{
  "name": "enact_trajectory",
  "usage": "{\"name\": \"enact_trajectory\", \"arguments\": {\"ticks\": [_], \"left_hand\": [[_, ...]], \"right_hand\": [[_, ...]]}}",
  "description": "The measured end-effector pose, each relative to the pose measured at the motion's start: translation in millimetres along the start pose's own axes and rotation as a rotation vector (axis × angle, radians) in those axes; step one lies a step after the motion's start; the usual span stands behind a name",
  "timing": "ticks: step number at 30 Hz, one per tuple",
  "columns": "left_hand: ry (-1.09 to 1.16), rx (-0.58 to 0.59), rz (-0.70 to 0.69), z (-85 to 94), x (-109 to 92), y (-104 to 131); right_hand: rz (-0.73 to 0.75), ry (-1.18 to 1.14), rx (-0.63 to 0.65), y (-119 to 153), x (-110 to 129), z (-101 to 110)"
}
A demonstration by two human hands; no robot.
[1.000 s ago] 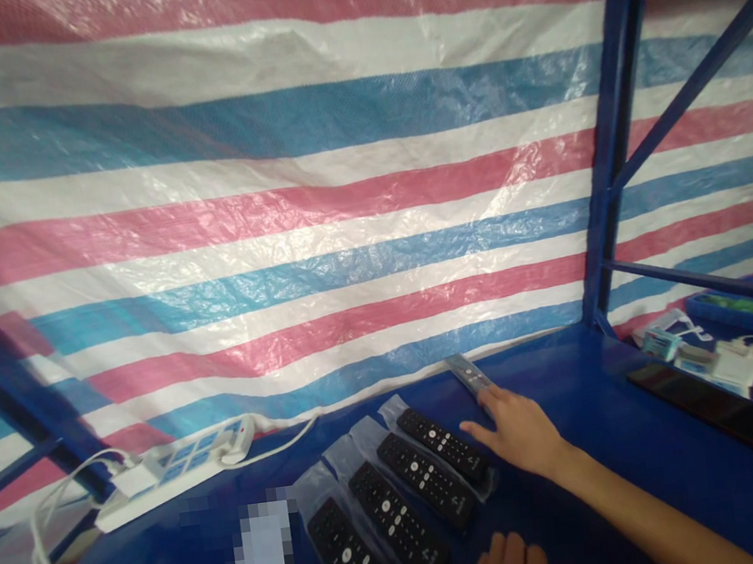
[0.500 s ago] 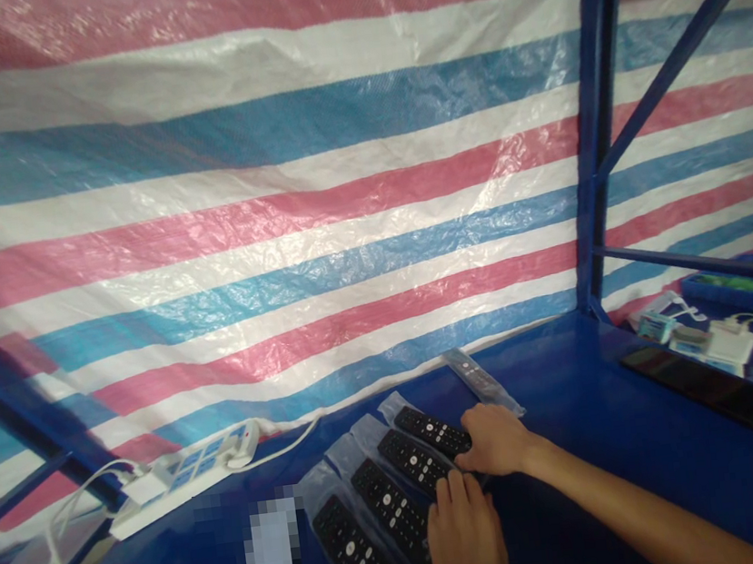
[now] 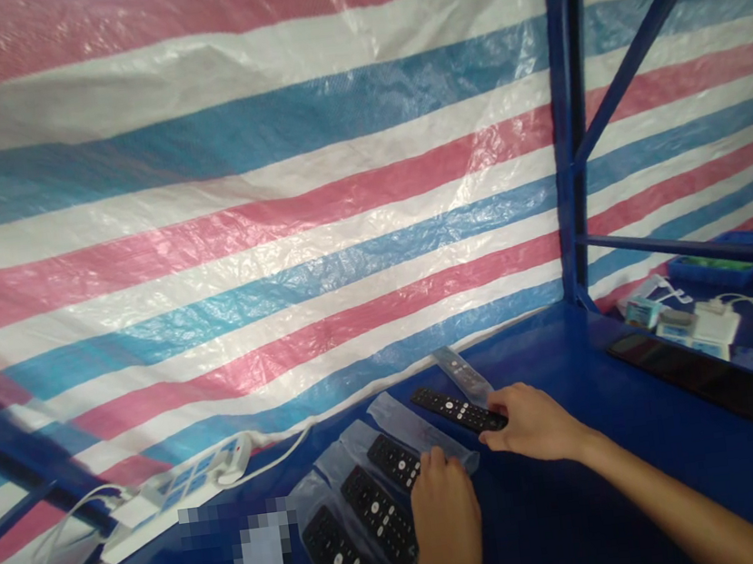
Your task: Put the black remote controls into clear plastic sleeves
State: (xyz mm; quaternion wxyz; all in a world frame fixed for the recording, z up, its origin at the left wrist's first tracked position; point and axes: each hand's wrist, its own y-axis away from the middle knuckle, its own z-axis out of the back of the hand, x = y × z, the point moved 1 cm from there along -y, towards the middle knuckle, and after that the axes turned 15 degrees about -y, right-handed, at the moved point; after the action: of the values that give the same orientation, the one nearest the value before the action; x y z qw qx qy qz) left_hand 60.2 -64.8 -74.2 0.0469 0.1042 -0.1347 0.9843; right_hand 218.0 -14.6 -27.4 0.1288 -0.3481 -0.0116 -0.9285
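1. Right hand [image 3: 531, 423]: thumb and fingers pinching the near end of a black remote [image 3: 457, 409]; buttons face up, far end pointing forward and left. Can't tell if it is lifted or resting on the table.
2. Left hand [image 3: 448, 502]: fingers bent and close together, over the near end of the inner bagged remote [image 3: 399, 462]. Can't tell if it grips anything; fingertips out of sight.
3. Clear sleeve [image 3: 411, 420]: flat on the blue table [image 3: 564, 359], between the inner bagged remote and the black remote, one end running close to the left hand.
4. Middle bagged remote [image 3: 377, 511] and outer bagged remote [image 3: 342, 561]: side by side left of the left hand, buttons up, clear plastic extending past their far ends.
5. Far bagged remote [image 3: 463, 374]: lies beyond the right hand, near the foot of the striped sheet [image 3: 316, 234].
6. Left side: white power strip [image 3: 175, 490] with plugs and white cables; pixelated patch in front of it, content unreadable.
7. Right side: dark phone [image 3: 696, 375] lying flat, white charging block [image 3: 707, 324] just behind it, blue tray [image 3: 718, 269] with something green farther back.
8. Blue post [image 3: 565, 131] stands at the table's back edge.
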Motion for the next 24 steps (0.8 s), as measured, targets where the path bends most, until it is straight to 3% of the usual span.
{"name": "enact_trajectory", "arguments": {"ticks": [5,10,14,24], "left_hand": [[0.091,0.071,0.092,1.6,11,-13],[0.198,0.125,0.184,4.9,24,-27],[0.264,0.105,0.174,5.5,28,-30],[0.324,0.011,0.087,-3.8,28,-29]], "right_hand": [[0.054,-0.145,0.022,14,-15,23],[0.085,-0.317,0.179,26,-32,39],[0.086,-0.302,0.248,30,-37,40],[0.076,-0.209,0.220,29,-34,36]]}}
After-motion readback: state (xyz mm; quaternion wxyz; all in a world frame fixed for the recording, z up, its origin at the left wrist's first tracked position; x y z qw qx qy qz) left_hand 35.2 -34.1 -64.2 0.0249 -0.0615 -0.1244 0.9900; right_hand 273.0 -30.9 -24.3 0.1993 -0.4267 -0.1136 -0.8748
